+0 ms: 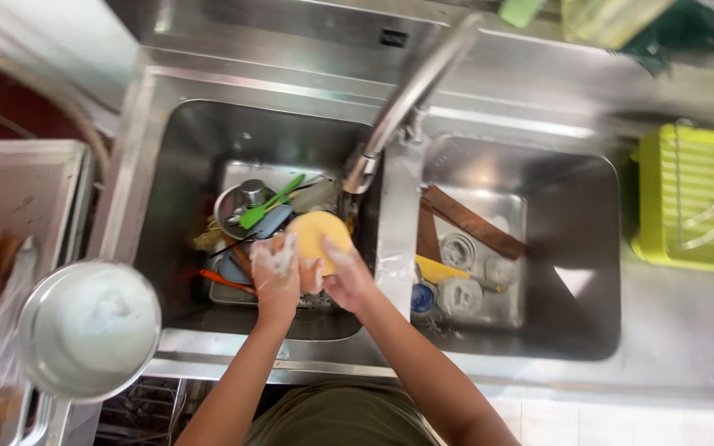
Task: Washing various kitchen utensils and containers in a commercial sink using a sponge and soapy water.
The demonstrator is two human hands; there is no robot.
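Stainless steel fills most of the view: a double sink (167, 165) set into a metal desk (687, 330), seen from straight above. Over the left basin, the left hand (276, 271), coated in white suds, has its fingers curled against a round yellow plate (321, 235), and the right hand (347, 279) grips the same plate from the other side, fingers clenched on its lower edge. The plate is held tilted just under the spout of the long tap (411, 95), which swings out from the back ledge across the divider. Beneath the hands the left basin holds a heap of dishes: a metal lid (241, 202), a green spatula (268, 206) lying across it, and an orange-handled utensil (225, 281) near the front. In the right basin lie a brown wooden board (473, 223), a yellow piece (440, 268) and several clear glasses (459, 296). A lime-green dish rack (692, 198) sits on the desk at far right. At lower left, a round metal bowl (88, 326) with white foam inside stands near the sink's front corner
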